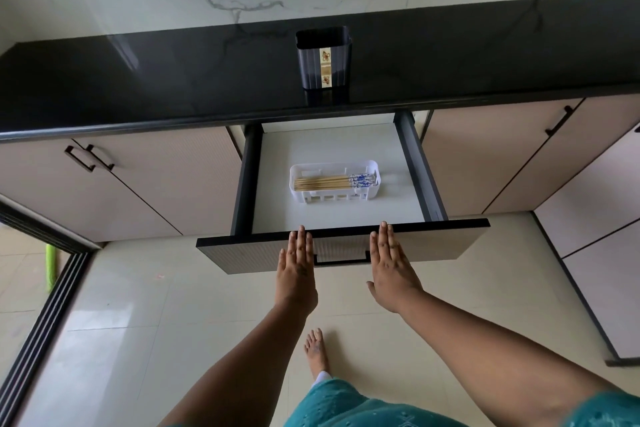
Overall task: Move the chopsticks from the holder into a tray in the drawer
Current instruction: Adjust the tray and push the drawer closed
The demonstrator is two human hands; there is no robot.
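Note:
Several wooden chopsticks with blue-and-white patterned ends lie side by side in a white slotted tray on the floor of the open drawer. A dark ribbed holder with a gold floral strip stands upright on the black countertop above the drawer, and nothing sticks out of its top. My left hand and my right hand lie flat with fingers straight against the drawer's front panel, one on each side of its black handle. Neither hand holds anything.
The black countertop runs across the view under a marble-patterned wall. Closed beige cabinet doors flank the drawer. A sliding-door track is at the lower left. A bare foot stands on the tiled floor below the drawer.

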